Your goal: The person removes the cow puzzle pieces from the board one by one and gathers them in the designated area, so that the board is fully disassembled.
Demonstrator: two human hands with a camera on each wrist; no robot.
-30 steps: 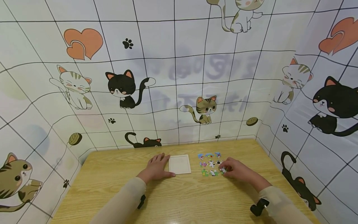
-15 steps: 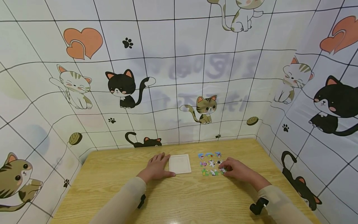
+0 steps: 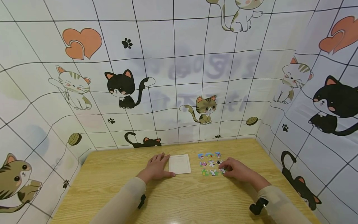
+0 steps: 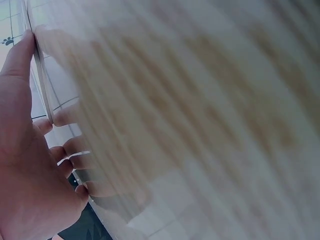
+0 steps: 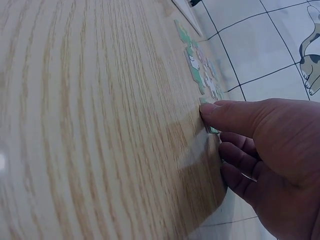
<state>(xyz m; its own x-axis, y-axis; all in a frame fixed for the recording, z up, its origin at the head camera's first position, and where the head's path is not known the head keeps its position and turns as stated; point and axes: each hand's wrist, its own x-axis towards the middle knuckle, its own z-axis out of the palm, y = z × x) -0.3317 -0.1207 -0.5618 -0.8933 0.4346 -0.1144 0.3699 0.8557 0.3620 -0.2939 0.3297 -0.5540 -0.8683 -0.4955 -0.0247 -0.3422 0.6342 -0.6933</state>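
Note:
In the head view my left hand [image 3: 156, 168] lies on the table at the left side of a pale, square puzzle tray [image 3: 179, 165]. Its fingers are spread, the index finger by the far left corner and the thumb by the near left one. My right hand [image 3: 237, 171] pinches the near right jigsaw piece [image 3: 222, 170], thumb on the near side and curled fingers beyond, partly covering it. The right wrist view shows this piece [image 5: 214, 131] low on the tabletop under the thumb. Several colourful jigsaw pieces [image 3: 211, 163] lie in spaced rows right of the tray.
The wooden table [image 3: 179, 199] reaches back to a white grid-patterned cloth wall [image 3: 162, 118] printed with cats, which also closes in both sides. A black wrist mount [image 3: 259, 206] sits on the right sleeve.

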